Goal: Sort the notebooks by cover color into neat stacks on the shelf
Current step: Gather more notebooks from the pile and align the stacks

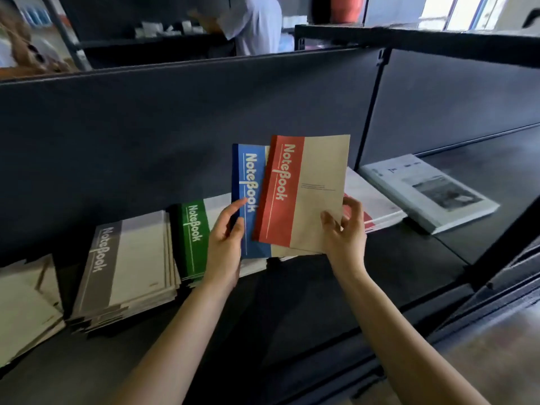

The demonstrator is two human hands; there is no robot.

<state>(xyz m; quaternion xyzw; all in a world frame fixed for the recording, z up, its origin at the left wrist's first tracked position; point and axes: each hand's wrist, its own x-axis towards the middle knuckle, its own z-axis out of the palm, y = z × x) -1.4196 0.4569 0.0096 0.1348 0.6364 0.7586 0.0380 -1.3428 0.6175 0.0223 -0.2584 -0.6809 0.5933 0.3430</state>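
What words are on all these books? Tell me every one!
"NoteBook": red notebook
"NoteBook": blue notebook
"NoteBook": green notebook, top of its stack
"NoteBook": grey notebook, top of its stack
Fine lines on the red notebook's tan cover: too small to read.
Print on the white booklet: blurred, unreadable.

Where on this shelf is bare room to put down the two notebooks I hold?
The front strip of the shelf, before the green stack and the red stack, is bare. More bare shelf lies right of the white booklet. A narrow gap sits left of the grey stack. The back row is crowded.
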